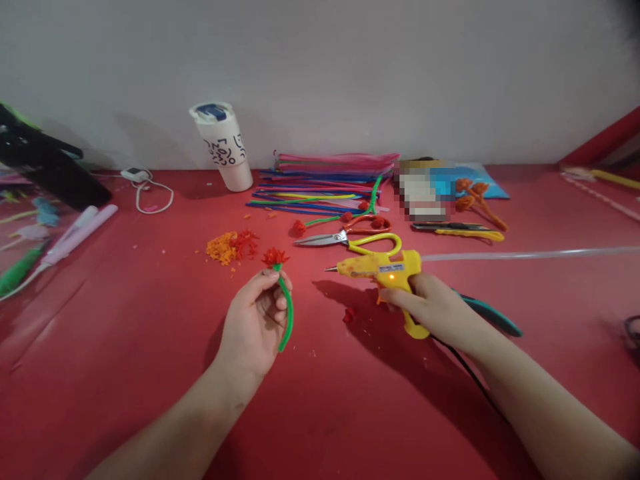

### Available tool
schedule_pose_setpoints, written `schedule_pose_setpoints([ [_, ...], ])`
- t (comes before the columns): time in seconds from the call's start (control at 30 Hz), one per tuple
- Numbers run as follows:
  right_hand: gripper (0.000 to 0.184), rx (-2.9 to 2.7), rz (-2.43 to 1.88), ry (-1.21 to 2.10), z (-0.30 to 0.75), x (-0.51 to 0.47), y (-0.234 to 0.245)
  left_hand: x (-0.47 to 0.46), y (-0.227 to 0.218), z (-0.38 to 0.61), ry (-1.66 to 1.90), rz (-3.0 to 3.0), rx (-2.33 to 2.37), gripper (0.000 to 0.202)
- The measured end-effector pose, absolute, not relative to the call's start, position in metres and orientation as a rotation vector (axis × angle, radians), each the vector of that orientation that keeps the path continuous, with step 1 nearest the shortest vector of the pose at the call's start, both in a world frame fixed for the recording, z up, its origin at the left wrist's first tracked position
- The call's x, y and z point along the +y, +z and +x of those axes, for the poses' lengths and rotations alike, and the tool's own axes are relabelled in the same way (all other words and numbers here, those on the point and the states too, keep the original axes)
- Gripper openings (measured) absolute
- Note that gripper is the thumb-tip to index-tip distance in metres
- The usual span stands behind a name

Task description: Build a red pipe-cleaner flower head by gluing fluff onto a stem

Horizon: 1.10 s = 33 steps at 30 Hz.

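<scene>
Between the thumb and fingers of my left hand [260, 313] is a pipe-cleaner flower [286, 303], with a spiky red head on a curved green stem. My right hand [435, 307] grips a yellow glue gun [380, 267] by its handle. Its metal nozzle points left, toward the flower but apart from it, and an orange light glows on its side. A long clear glue stick [520, 254] extends from the gun's back. A small red piece [349, 315] lies on the table below the gun.
Scissors [345, 239] with red and yellow handles lie beyond the gun. Orange and red clippings [225, 247] form a pile at left. Farther back are pipe cleaners [320, 183], a white tumbler [220, 147] and a yellow cutter [470, 233]. Teal-handled pliers [493, 315] lie behind my right wrist.
</scene>
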State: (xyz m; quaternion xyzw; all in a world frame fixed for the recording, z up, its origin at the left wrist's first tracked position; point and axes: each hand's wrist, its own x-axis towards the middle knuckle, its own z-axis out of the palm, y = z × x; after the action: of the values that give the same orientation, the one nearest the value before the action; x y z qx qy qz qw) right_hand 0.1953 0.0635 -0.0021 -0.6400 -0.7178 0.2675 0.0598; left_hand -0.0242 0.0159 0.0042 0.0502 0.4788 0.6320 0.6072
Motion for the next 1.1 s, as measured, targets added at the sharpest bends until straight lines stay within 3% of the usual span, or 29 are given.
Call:
schedule_pose_setpoints([
  [0.3,0.041,-2.474,-1.978,0.292,0.204,0.063,-0.006,0.015,0.004,-0.02,1.389,0.148,1.11,0.007],
  [0.43,0.024,-2.481,-1.528,-0.016,0.196,0.055,-0.006,0.012,0.003,-0.017,1.331,0.258,1.13,0.006],
  [0.57,0.018,-2.584,-0.994,0.077,0.182,0.049,-0.017,0.008,0.001,-0.012,1.253,0.343,1.092,0.011],
  [0.93,0.017,-2.581,-1.111,0.275,0.173,0.043,-0.02,0.005,-0.007,-0.006,1.167,0.448,1.064,0.012],
  [1.0,0.017,-2.467,-1.171,0.458,0.172,0.041,-0.013,0.005,-0.008,-0.005,1.166,0.468,1.064,0.013],
  [1.1,0.013,-2.125,-1.217,1.018,0.17,0.036,-0.004,0.004,-0.01,-0.003,1.166,0.459,1.043,0.013],
])
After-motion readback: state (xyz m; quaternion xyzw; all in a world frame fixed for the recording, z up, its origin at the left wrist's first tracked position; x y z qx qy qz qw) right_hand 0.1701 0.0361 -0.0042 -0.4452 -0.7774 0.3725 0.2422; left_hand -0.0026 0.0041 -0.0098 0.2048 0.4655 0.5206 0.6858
